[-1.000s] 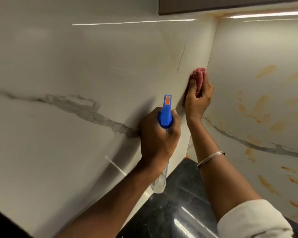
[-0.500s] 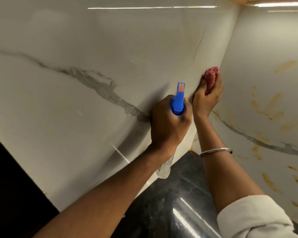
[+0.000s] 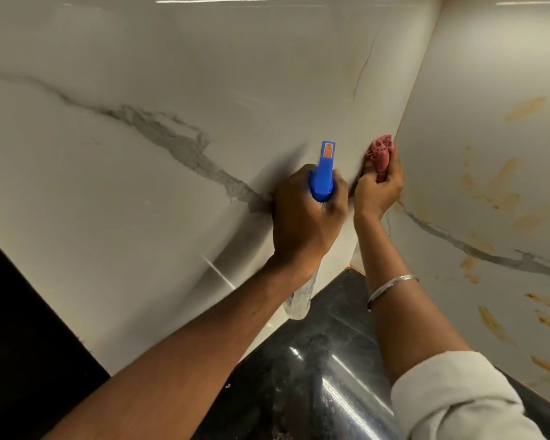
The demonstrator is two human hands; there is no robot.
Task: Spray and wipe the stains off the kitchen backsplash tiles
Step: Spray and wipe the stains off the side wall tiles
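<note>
- stains (image 3: 489,188): roughly a dozen orange smears, some too faint to count, all on the right-hand wall of the backsplash tiles (image 3: 204,74), above the counter's (image 3: 299,360) right edge. the left-hand wall shows only grey veining.
- left hand (image 3: 302,217): wrapped fully round one spray bottle (image 3: 323,176), blue nozzle aimed at the wall, held ready for a squirt, i judge.
- right hand (image 3: 378,188): fingers curled round one bunched red cloth (image 3: 382,154), pressed into the seam where the two walls meet above the counter's back corner, likely scrubbing that joint.
- one bangle (image 3: 391,285) on the right wrist.
</note>
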